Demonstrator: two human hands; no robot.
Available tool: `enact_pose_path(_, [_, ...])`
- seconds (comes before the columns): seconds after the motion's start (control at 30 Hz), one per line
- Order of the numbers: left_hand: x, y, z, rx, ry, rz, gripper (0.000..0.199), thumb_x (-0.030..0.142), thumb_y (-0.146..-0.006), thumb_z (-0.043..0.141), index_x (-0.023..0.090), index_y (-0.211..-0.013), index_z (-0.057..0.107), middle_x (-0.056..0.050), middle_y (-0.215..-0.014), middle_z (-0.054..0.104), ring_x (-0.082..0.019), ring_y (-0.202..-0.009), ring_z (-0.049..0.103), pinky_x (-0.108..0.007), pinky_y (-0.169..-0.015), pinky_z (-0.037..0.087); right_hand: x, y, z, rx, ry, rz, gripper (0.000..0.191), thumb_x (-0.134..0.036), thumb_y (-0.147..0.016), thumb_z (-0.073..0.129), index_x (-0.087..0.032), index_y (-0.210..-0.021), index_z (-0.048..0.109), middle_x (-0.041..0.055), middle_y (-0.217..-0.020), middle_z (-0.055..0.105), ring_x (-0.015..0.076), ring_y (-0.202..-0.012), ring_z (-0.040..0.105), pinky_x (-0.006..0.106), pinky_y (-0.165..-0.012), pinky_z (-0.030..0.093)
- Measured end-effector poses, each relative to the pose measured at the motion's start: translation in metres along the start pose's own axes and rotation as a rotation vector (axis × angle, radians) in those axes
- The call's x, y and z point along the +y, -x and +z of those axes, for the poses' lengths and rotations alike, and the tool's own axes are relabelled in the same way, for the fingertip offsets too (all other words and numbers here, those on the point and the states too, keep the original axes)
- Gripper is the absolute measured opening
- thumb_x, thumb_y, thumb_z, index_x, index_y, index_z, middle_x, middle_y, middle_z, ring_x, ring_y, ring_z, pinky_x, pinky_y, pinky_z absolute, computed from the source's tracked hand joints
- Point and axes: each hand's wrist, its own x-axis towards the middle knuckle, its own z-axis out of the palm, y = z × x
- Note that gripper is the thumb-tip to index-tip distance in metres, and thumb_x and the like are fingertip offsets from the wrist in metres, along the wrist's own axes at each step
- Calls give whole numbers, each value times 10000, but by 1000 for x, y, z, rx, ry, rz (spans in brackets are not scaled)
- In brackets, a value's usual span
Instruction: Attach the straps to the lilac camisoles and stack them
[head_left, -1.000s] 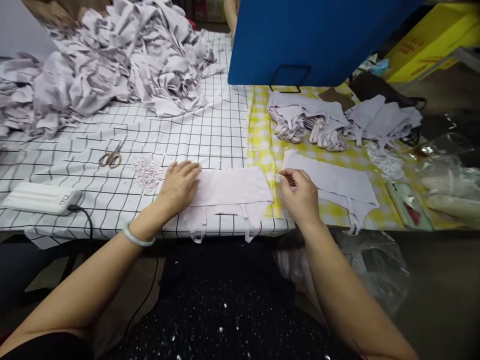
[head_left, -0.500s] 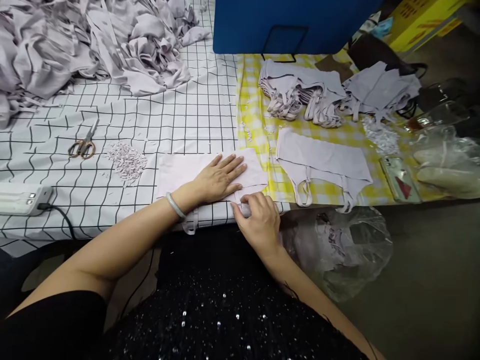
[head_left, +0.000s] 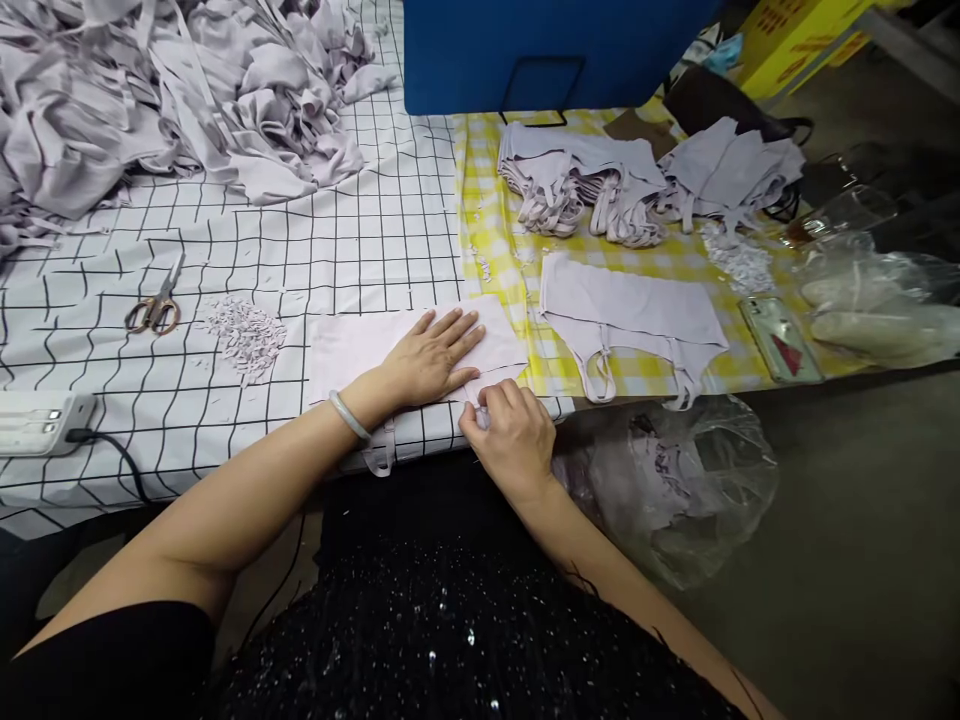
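A pale lilac camisole [head_left: 349, 345] lies flat at the table's near edge, one strap loop hanging over. My left hand [head_left: 427, 362] presses flat on it with the fingers spread. At the camisole's near edge, my right hand [head_left: 516, 432] is closed, thumb and forefinger pinching its other strap [head_left: 480, 414]; most of that strap is hidden by the fingers. A second camisole [head_left: 634, 305] is laid out to the right, its straps toward the edge.
Scissors [head_left: 156, 310] and a heap of small fabric snippets [head_left: 247, 338] lie on the left. A large garment pile [head_left: 247, 90] fills the back left. Stacked camisoles [head_left: 581, 165], a blue panel [head_left: 555, 50] and a phone [head_left: 781, 340] are right. A plastic bag [head_left: 697, 490] hangs below the edge.
My right thumb and fingers have closed more tightly around the strap. My left hand stays flat on the camisole. The whole view has shifted slightly.
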Motion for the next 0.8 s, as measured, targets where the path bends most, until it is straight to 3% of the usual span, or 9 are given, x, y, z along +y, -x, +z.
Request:
enact_pose_path(0.2, [4,-2,3,1,20,3,637,521,-1012,358,198,-1558,298,-96,-1661,218,-289,-1538,175,-504,-1248,100,-3,3,-2,-11,-36,3,144,-249,-904,541,-199,-808,636,90,-814,664,252,-783,564,368,-716,400])
enact_pose_path(0.33, [-9,11,-16,28,56,-37,630,504,-1014,361,200,-1561,285,-105,-1656,234,-284,-1538,177,-521,-1237,139,20,-14,-8,46,-197,-33,161,-338,-933,561,-198,-916,640,84,-877,676,249,-826,604,351,-753,444])
enact_pose_path(0.43, [-43,36,-46,204,9,-318,524,382,-1015,383,192,-1502,398,-118,-1592,383,-274,-1485,305,-500,-1206,239,54,-50,0,159,-213,-26,170,-309,-938,522,-192,-982,636,111,-928,684,271,-868,613,376,-787,458])
enact_pose_path(0.5, [-68,58,-67,270,-52,-557,440,327,-971,460,195,-1383,542,-134,-1457,542,-304,-1376,438,-512,-1137,331,70,-80,10,146,-191,-20,149,-274,-917,515,-195,-944,638,113,-912,688,275,-856,616,390,-791,460])
enact_pose_path(0.57, [-87,77,-81,201,-85,-651,372,338,-897,572,215,-1242,638,-130,-1312,637,-335,-1265,508,-537,-1069,372,74,-104,20,43,-159,13,133,-277,-897,533,-200,-903,641,107,-895,692,271,-844,619,393,-774,456])
enact_pose_path(0.63, [-98,87,-86,63,-87,-594,335,343,-814,652,232,-1130,673,-116,-1210,682,-346,-1194,535,-564,-1043,354,69,-119,25,-72,-113,89,163,-333,-887,564,-196,-911,649,117,-925,696,282,-870,622,404,-765,447])
enact_pose_path(0.73, [-104,85,-86,-71,-71,-504,266,296,-740,661,236,-998,676,-102,-1062,722,-335,-1095,573,-556,-998,348,56,-127,24,-175,-103,204,237,-405,-871,605,-190,-958,655,141,-1031,688,314,-979,601,434,-811,427])
enact_pose_path(0.8, [-107,76,-88,-141,-60,-499,187,290,-708,638,232,-884,666,-99,-944,731,-339,-1022,591,-529,-930,374,50,-132,21,-222,-168,236,184,-371,-858,621,-201,-919,659,130,-1067,679,313,-1039,574,440,-855,408])
